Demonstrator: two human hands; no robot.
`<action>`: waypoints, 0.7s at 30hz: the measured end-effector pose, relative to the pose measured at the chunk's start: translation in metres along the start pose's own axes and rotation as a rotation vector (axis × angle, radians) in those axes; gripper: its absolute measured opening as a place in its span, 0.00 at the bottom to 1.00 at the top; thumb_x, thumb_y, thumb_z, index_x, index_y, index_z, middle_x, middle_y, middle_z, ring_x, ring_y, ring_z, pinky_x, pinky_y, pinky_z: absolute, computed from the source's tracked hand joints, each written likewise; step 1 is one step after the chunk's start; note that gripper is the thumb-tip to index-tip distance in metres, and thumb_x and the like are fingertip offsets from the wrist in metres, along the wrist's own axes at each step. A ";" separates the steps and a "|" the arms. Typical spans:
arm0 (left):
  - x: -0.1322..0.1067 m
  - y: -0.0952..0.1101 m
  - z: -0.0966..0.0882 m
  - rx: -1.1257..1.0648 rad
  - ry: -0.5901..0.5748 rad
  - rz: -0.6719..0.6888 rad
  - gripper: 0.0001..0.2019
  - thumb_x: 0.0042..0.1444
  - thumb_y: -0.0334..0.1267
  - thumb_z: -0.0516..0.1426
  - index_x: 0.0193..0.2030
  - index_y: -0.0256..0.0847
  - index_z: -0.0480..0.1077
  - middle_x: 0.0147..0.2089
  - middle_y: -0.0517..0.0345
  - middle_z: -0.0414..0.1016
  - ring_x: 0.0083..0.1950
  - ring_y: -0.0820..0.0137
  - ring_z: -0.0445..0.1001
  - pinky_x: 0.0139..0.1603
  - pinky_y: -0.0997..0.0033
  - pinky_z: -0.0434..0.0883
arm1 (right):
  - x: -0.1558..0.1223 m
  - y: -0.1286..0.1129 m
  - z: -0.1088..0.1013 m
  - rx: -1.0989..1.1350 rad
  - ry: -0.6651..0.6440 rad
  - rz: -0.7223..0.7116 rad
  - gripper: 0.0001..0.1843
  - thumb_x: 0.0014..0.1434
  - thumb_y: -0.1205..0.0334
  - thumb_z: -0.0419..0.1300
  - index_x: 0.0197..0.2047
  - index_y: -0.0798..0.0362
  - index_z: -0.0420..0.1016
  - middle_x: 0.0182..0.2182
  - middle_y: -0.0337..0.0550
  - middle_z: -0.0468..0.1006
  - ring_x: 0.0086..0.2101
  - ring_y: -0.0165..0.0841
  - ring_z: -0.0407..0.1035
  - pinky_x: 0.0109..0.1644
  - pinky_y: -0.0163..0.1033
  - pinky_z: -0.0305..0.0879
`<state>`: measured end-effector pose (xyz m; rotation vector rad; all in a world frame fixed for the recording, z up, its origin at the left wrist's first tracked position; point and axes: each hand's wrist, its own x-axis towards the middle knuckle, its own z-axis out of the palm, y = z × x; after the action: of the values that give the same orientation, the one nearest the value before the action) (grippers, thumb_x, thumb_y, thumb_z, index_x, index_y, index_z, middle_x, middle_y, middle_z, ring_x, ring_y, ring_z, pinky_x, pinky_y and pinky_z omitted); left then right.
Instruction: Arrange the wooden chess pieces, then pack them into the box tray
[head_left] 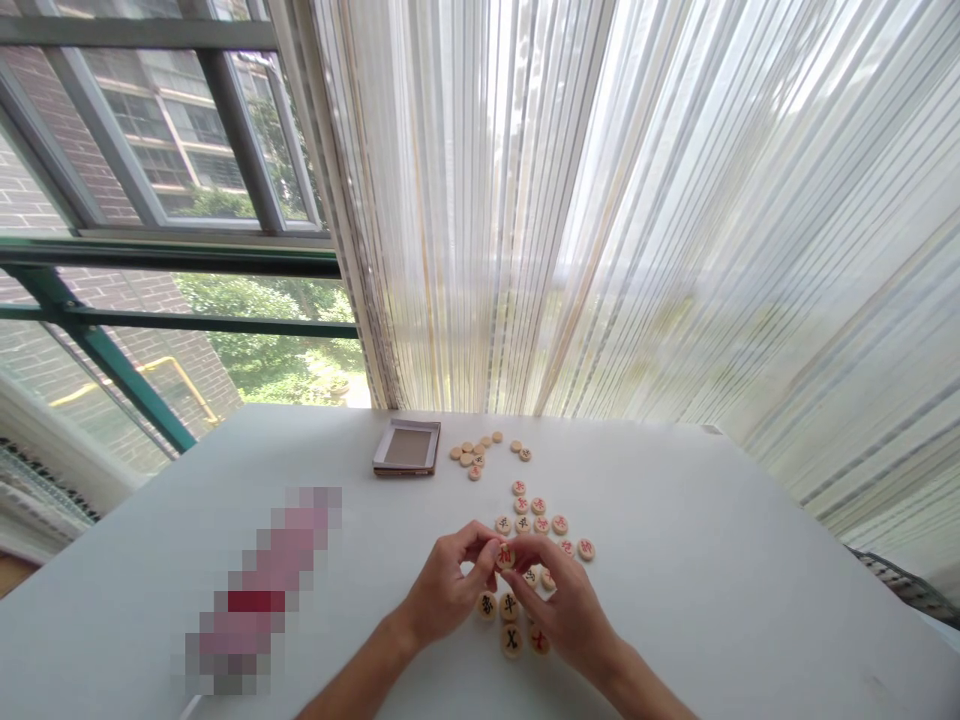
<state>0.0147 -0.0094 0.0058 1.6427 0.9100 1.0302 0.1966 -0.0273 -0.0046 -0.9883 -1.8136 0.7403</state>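
Between my two hands is a round wooden Chinese chess piece [505, 557] with a red character facing me, raised over the other pieces. My left hand [452, 580] pinches it from the left with thumb and forefinger. From the right, the thumb and fingers of my right hand [559, 590] close on the same piece. Below my hands lie more pieces, among them a black-lettered piece [511, 640] and a red-lettered piece [538, 640]. Beyond them several face-up pieces spread out, with a red piece [586, 549] at the right. My fingers partly cover some pieces.
A shallow open box [407, 447] sits at the back of the white table [712, 560]. Right of it lies a loose group of pieces [467, 449], mostly blank side up. A blurred-out pinkish object [262, 590] is at the left. Behind the table hang striped string curtains [487, 200].
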 end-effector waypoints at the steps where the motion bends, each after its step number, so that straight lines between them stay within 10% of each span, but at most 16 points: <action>1: 0.000 0.000 0.000 0.007 -0.002 -0.003 0.14 0.65 0.45 0.52 0.45 0.36 0.72 0.29 0.58 0.75 0.29 0.71 0.74 0.35 0.73 0.72 | 0.001 0.000 0.000 0.028 0.007 0.007 0.08 0.62 0.65 0.60 0.45 0.50 0.72 0.37 0.42 0.78 0.35 0.33 0.73 0.42 0.37 0.71; 21: 0.000 -0.002 0.000 0.102 0.008 0.007 0.13 0.63 0.42 0.56 0.52 0.40 0.68 0.39 0.53 0.78 0.33 0.70 0.78 0.35 0.73 0.73 | 0.005 0.003 -0.005 0.203 0.014 0.120 0.10 0.67 0.58 0.55 0.49 0.50 0.73 0.42 0.46 0.80 0.43 0.37 0.76 0.50 0.42 0.73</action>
<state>0.0142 -0.0082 0.0036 1.7287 0.9764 1.0100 0.2007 -0.0214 -0.0029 -0.9700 -1.6410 0.9685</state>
